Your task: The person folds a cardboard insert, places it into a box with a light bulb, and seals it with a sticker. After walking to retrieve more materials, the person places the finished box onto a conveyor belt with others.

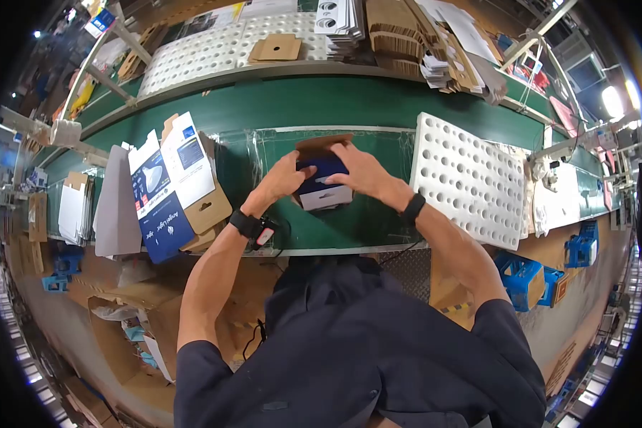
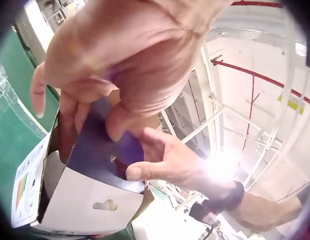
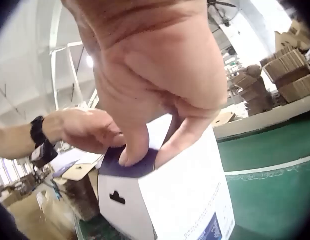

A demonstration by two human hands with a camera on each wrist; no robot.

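A blue-and-white cardboard box (image 1: pixel 327 200) stands on the green work surface in front of the person. My left hand (image 1: pixel 281 178) grips its left side, the thumb over the blue flap (image 2: pixel 97 145) and the fingers at the box's edge. On the other side, my right hand (image 1: pixel 369 173) grips the box, thumb on the blue flap and fingers over the white side wall (image 3: pixel 190 185). The white panel with a hang hole (image 2: pixel 82 195) faces the person. A brown cardboard flap (image 1: pixel 328 143) rises at the far side. The box's inside is mostly hidden.
Flattened printed cartons (image 1: pixel 165 192) lie to the left. A white foam tray with round holes (image 1: pixel 471 178) is at the right. On the back shelf are stacked brown cardboard pieces (image 1: pixel 399 36) and a small brown insert (image 1: pixel 276 48). Blue stools (image 1: pixel 518 279) stand below right.
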